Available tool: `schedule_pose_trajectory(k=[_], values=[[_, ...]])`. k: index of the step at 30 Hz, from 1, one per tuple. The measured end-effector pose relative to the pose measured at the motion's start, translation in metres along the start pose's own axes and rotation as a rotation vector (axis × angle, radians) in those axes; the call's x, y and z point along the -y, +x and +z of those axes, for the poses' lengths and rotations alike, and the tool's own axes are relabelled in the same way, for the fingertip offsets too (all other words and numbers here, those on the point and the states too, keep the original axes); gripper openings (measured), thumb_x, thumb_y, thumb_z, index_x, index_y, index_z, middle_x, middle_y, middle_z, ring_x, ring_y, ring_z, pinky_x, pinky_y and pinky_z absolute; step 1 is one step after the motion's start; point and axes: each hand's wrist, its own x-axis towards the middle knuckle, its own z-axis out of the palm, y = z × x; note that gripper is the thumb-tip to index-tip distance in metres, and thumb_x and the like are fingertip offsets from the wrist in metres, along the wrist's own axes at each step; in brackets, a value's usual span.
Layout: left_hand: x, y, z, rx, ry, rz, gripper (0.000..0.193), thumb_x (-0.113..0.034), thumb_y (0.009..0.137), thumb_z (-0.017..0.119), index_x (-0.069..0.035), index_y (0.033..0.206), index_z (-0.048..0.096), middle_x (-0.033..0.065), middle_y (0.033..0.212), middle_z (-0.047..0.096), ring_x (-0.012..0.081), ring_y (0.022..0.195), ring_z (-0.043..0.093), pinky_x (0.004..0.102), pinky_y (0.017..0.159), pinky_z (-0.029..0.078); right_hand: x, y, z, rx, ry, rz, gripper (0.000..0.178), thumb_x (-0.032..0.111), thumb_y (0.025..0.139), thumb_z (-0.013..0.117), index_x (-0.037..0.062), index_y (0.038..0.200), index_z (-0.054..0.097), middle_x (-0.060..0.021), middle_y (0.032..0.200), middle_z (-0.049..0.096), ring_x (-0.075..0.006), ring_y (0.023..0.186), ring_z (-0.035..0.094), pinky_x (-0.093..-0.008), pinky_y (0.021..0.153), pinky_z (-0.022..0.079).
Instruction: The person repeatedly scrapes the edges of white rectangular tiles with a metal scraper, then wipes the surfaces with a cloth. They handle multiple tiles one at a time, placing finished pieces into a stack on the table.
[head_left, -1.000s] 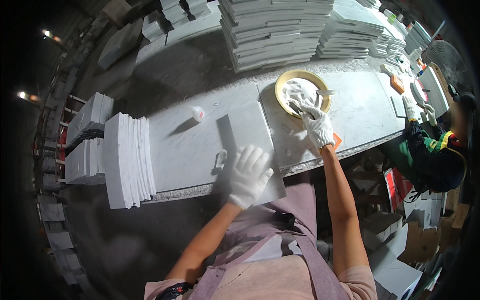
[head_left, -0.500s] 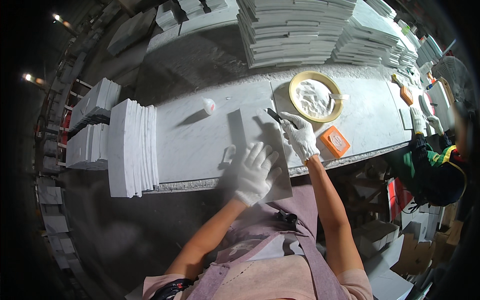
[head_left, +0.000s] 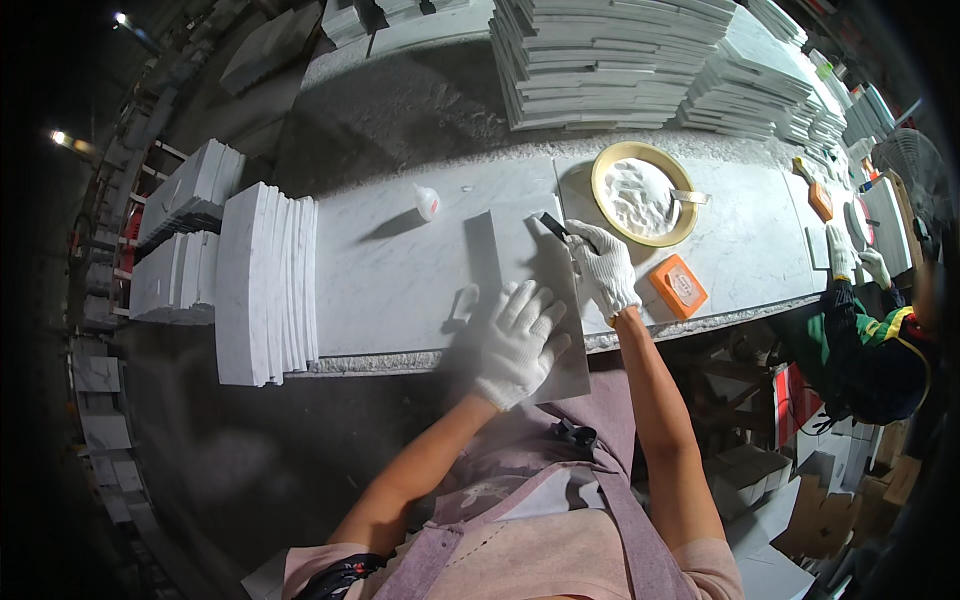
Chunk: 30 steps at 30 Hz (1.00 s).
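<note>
A pale rectangular stone tile lies at the front of the table, its near end jutting past the edge toward my lap. My left hand, in a white knit glove, rests flat on the tile's near half with fingers spread. In the same kind of glove, my right hand is closed round a small black tool. The tool's black end shows over the tile's far right part. Its lower part is hidden in my fingers, so its exact kind is unclear.
A yellow bowl of white powder, with a flat blade across its rim, stands beyond my right hand. Nearby lie an orange box and a small white bottle. Upright tiles line the left; another person works at right.
The whole view has shifted slightly, so the table appears a little farther right and up. Both hands keep nearly the same places on the tile and the tool.
</note>
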Motion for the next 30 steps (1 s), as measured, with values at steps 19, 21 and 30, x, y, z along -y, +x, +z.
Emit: schedule_pose_trajectory(k=[19,21,30], values=[[0.032,0.06,-0.01,-0.178,-0.182,-0.17,0.048,-0.022,0.091,0.082,-0.003,0.132,0.064,0.019,0.135,0.065,0.0405,0.132,0.057,0.0544,0.119,0.041,-0.015,-0.056,-0.092,-0.198,0.586,-0.031,0.055,0.02,0.107,0.07,-0.0027,0.155,0.055,0.0026,0.099,0.067,-0.0024,0.078,0.056,-0.0193,0.067,0.048],[0.044,0.086,0.001,-0.235,-0.061,-0.173,0.054,-0.027,0.09,0.082,-0.004,0.134,0.062,0.0184,0.132,0.064,0.0388,0.13,0.057,0.0519,0.12,0.04,-0.027,-0.086,-0.082,-0.135,0.409,-0.025,0.06,0.03,0.107,0.071,-0.0006,0.156,0.054,0.0053,0.088,0.061,-0.0014,0.067,0.05,-0.0175,0.055,0.04],[0.077,0.146,0.039,-0.211,0.14,-0.211,0.048,-0.029,0.09,0.076,-0.005,0.129,0.064,0.0141,0.125,0.067,0.0347,0.124,0.059,0.0497,0.121,0.038,-0.051,-0.151,-0.084,-0.15,0.53,0.208,0.051,0.019,0.109,0.067,0.0009,0.155,0.055,0.0034,0.09,0.062,-0.0027,0.064,0.052,-0.0174,0.053,0.042]])
